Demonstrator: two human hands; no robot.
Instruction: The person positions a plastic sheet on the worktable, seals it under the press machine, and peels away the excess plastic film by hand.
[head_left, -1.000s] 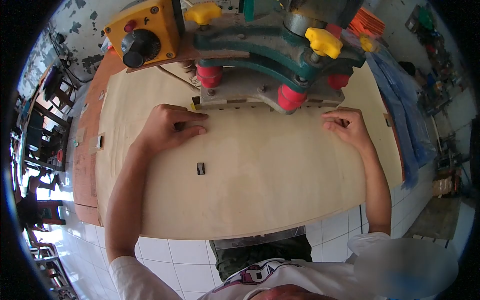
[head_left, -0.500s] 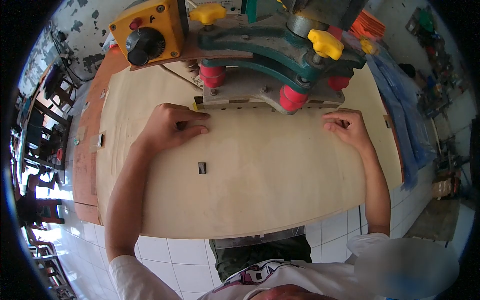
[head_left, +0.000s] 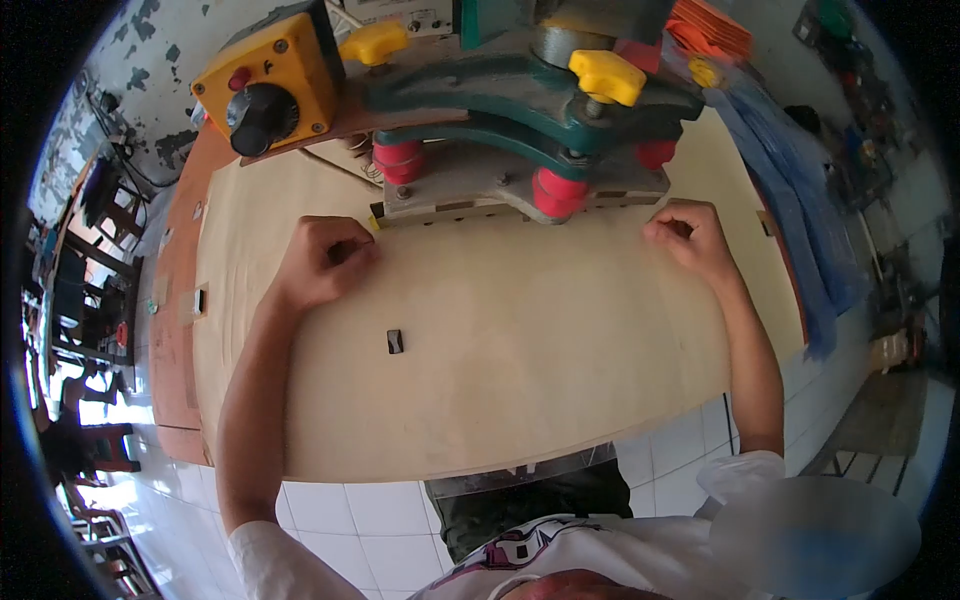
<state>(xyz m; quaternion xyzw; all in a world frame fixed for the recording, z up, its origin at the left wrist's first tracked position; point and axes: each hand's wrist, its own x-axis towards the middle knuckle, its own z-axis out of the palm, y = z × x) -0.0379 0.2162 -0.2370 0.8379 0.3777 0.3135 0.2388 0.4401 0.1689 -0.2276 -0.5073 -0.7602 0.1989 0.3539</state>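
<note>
My left hand (head_left: pixel 328 260) rests at the left end of the press's lower plate (head_left: pixel 450 205), thumb and fingers curled together. At the plate's right end my right hand (head_left: pixel 692 240) is closed too, fingertips pressed to the thumb. Whatever either hand may pinch is too thin or too hidden to make out. Between and behind them stands the heat-sealing press (head_left: pixel 500 110), dark green with red spacers and yellow knobs. A small dark block (head_left: pixel 394 342) lies on the pale wooden board (head_left: pixel 540 370), nearer to me.
A yellow control box (head_left: pixel 268 85) with a black dial stands at the back left. Blue plastic sheeting (head_left: pixel 790 200) hangs over the right side, with orange material (head_left: pixel 710 28) behind it. Clear plastic (head_left: pixel 530 475) shows at the board's front edge by my waist.
My left hand has drawn slightly left, and its thumb and index finger have come together. My right hand's fingers have curled tighter. The press sits further left and higher in view.
</note>
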